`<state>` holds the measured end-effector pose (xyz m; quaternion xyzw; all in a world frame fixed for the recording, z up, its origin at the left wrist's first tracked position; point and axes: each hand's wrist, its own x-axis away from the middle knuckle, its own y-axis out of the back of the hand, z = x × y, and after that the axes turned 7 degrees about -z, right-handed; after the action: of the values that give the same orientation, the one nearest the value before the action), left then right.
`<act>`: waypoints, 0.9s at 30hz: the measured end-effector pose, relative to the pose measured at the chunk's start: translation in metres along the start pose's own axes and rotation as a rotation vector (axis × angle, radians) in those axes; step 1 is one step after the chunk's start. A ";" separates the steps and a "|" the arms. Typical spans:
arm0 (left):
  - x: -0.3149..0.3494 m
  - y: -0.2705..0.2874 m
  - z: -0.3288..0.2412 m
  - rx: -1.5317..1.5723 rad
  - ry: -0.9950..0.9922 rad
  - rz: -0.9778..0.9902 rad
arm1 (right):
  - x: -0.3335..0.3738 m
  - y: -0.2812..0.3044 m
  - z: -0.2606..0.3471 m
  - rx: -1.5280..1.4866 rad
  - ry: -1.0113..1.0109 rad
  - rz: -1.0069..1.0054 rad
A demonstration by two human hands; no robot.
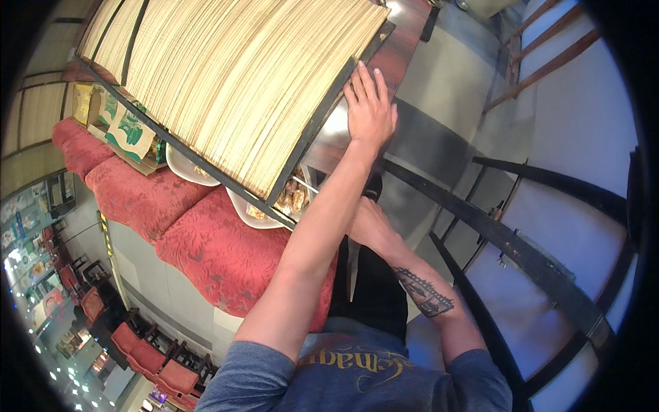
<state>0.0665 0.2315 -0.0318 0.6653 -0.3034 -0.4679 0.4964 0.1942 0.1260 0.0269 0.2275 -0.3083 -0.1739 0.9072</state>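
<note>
A pale slatted panel (240, 75) in a dark frame, the largest thing here, covers most of the table (403, 58), leaving its right edge bare. The left forearm reaches up to that edge; the left hand (371, 110) lies palm down on the frame, fingers straight and slightly apart. Below, the right arm bends inward; the right hand (371, 223) is partly hidden, so its fingers' state cannot be told. A green-printed paper bag (130, 130) stands beyond the table's left edge. Two white dishes (180, 165) holding food show beneath the panel's lower-left edge.
</note>
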 end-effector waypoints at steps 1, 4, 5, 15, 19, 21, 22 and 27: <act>-0.001 -0.001 -0.001 -0.011 -0.002 0.009 | 0.001 0.001 0.001 0.003 0.003 -0.007; 0.003 -0.005 -0.002 0.014 -0.005 -0.037 | -0.006 0.003 -0.002 0.027 0.041 -0.010; 0.005 -0.008 -0.002 0.033 -0.005 -0.066 | -0.006 0.008 0.000 0.050 0.012 -0.005; 0.003 -0.010 -0.001 0.061 -0.022 -0.114 | -0.047 -0.064 -0.069 -0.212 0.242 -0.129; 0.006 -0.009 -0.002 0.074 -0.029 -0.108 | -0.073 -0.101 -0.097 -0.510 0.251 -0.149; 0.006 -0.008 0.000 0.074 -0.027 -0.105 | -0.075 -0.105 -0.098 -0.569 0.247 -0.148; 0.006 -0.010 0.000 0.074 -0.025 -0.108 | -0.071 -0.102 -0.093 -0.535 0.242 -0.145; 0.007 -0.012 -0.001 0.053 -0.008 -0.108 | -0.009 -0.029 -0.017 -0.094 0.000 0.060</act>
<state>0.0689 0.2297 -0.0454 0.6918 -0.2811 -0.4886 0.4514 0.1928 0.1113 -0.0046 0.1754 -0.3063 -0.1610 0.9217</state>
